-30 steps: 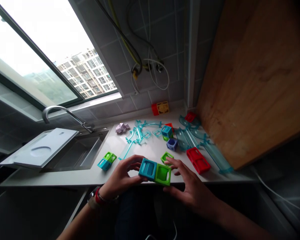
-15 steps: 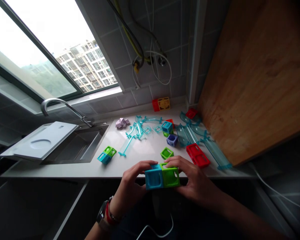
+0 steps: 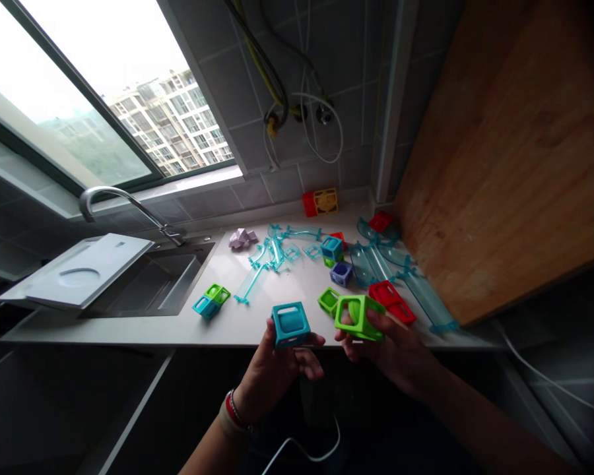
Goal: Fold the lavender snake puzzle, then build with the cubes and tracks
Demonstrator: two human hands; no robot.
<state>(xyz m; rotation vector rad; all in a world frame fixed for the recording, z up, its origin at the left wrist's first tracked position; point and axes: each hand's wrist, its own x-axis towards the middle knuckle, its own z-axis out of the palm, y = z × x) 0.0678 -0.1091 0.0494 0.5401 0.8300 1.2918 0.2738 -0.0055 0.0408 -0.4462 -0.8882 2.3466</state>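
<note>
The left-hand grip (image 3: 276, 371) holds a blue cube (image 3: 291, 322), the right-hand grip (image 3: 400, 355) a green cube (image 3: 358, 315), apart, near the desk (image 3: 288, 285).

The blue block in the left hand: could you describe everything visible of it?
The blue block looks like a plastic cube with rounded-cornered openings; through the one facing the camera, a curved blue inner piece shows. It is tilted, held in the left hand near the front edge of the counter, apart from the green block in the right hand.
</note>
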